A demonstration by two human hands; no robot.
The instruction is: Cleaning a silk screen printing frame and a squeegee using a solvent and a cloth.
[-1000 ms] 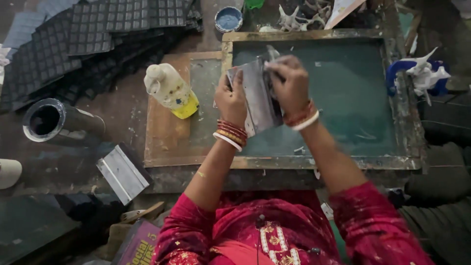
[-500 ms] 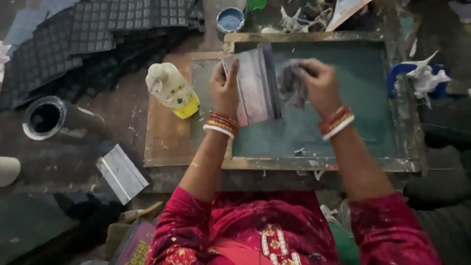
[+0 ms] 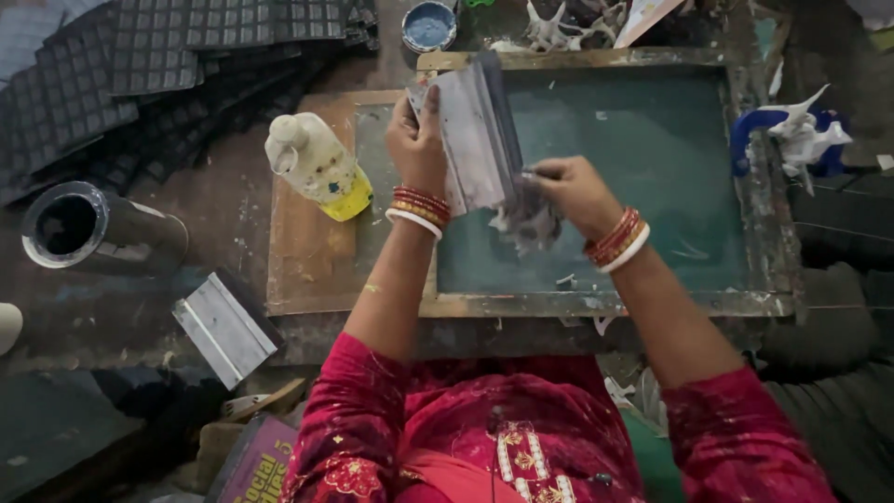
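My left hand (image 3: 419,140) grips a flat grey squeegee blade (image 3: 477,130), held upright over the left part of a wooden-framed green printing screen (image 3: 652,149). My right hand (image 3: 573,191) holds a crumpled grey rag (image 3: 526,224) against the lower edge of the blade. Both wrists wear red and white bangles. The screen's frame (image 3: 596,303) rests on a wooden board (image 3: 307,251).
A white and yellow plastic bottle (image 3: 317,168) lies on the board left of the screen. Dark gridded sheets (image 3: 140,65) are piled at the top left. A metal can (image 3: 84,228), a second squeegee (image 3: 223,326) and a small blue paint jar (image 3: 428,26) lie around.
My right hand has come off the blade, picked up the rag and moved down to the blade's lower edge. My left hand has tilted the squeegee more upright.
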